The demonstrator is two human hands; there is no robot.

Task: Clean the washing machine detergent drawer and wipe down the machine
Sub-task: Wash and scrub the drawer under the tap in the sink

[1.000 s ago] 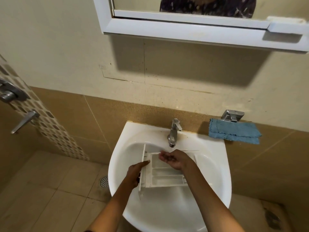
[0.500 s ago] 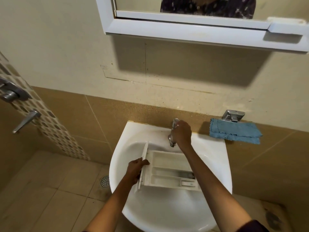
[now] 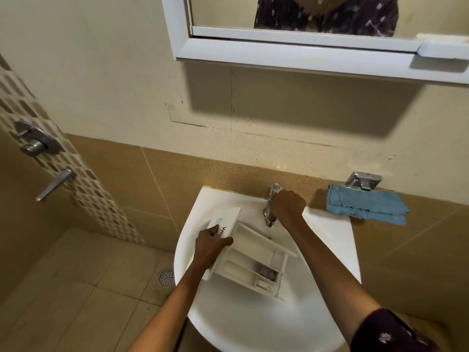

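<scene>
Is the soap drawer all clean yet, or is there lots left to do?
Done: the drawer is out and in the sink. In hand: the left hand grips its front, the right hand grips the tap; no water shows. Left: it looks grimy inside, and the blue cloth lies folded nearby.

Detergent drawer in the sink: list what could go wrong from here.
1. Only the left hand holds the detergent drawer, by its front panel, tilted over the sink; once wet it could slip and knock the basin.
2. The right hand grips the tap; opened hard, water could splash off the shallow compartments onto the floor.
3. Spray might soak the blue cloth lying beside the tap.
</scene>
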